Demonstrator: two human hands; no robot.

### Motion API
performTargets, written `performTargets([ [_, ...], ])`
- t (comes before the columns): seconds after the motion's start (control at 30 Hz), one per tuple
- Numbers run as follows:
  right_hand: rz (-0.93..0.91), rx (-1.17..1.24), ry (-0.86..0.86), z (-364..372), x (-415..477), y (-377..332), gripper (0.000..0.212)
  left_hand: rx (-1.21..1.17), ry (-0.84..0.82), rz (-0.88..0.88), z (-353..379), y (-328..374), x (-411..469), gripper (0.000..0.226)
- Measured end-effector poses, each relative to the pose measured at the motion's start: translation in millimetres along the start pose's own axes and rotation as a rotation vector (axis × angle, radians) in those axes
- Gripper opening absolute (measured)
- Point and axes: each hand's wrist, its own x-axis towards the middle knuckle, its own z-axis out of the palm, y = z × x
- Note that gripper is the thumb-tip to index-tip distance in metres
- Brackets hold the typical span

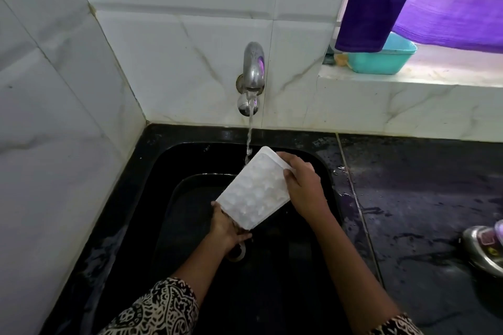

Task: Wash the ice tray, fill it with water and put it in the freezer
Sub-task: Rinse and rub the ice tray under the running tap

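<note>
Tray bridges left grip and right grip.

The left hand has part of its fingers hidden beneath the white plastic ice tray and covers part of the round drain ring. Far right of the right hand, a shiny steel vessel is cut by the frame edge. Above that hand, a hanging purple cloth hides the back of a turquoise plastic tub; the small things beside it are too dim to tell.
</note>
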Motion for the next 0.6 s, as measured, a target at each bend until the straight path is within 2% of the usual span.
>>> performTargets([
  [0.03, -0.039, 0.021, 0.011, -4.1, -3.5, 2.9, 0.043, 0.021, -0.04, -0.051, 5.6, 4.1, -7.5, 0.097],
  [0.07, -0.079, 0.035, 0.029, -7.2, -6.8, 6.5, 0.043, 0.056, -0.025, -0.03, 5.0, 10.0, 3.4, 0.101],
  [0.1, -0.105, 0.049, 0.051, -9.1, -10.2, 10.3, 0.042, 0.104, -0.09, 0.001, 8.0, 9.9, -3.3, 0.1],
  [0.13, -0.109, 0.07, 0.075, -10.0, -13.7, 14.3, 0.042, 0.108, -0.148, 0.033, 9.6, 9.5, -7.2, 0.094],
  [0.2, -0.087, 0.131, 0.123, -9.7, -21.3, 21.9, 0.042, -0.004, -0.146, 0.087, 12.0, 12.8, -10.3, 0.072],
  [0.27, -0.033, 0.241, 0.169, -6.4, -29.9, 27.0, 0.041, -0.078, -0.149, 0.141, 13.4, 13.7, -17.3, 0.045],
  [0.33, 0.086, 0.461, 0.222, -1.9, -38.9, 31.1, 0.04, -0.13, -0.138, 0.185, 17.0, 11.5, -17.0, 0.03],
  [0.47, 0.297, 0.91, 0.272, 5.0, -51.5, 43.2, 0.038, -0.177, -0.174, 0.266, 23.4, 8.1, -14.3, 0.025],
  [0.6, 0.346, 1.04, 0.313, 6.6, -54.1, 58.3, 0.044, -0.147, -0.247, 0.335, 28.3, 14.2, -11.6, 0.026],
])
